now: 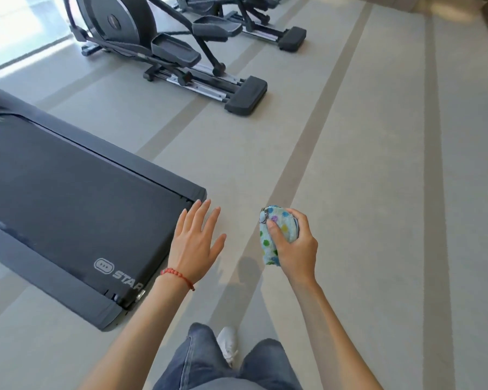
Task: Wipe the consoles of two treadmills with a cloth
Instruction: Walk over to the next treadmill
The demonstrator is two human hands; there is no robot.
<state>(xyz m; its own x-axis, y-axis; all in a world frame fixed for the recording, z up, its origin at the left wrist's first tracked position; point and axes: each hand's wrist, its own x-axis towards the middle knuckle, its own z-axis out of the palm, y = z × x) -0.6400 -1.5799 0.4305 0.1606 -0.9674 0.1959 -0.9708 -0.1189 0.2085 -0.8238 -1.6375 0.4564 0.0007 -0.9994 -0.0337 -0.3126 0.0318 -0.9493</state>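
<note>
My right hand (295, 246) grips a bunched light-blue cloth (276, 232) with coloured dots, held in the air above the floor. My left hand (196, 240) is spread flat with fingers apart and holds nothing; it hovers over the rear corner of a treadmill. A red bead bracelet sits on that wrist. The treadmill's dark belt and grey deck (68, 192) fill the left side. Its console is out of view.
Two elliptical trainers (164, 49) stand at the back, their rails reaching toward the middle. Grey floor with darker stripes (378, 192) stretches ahead and to the right. My jeans and a white shoe (227, 344) show at the bottom.
</note>
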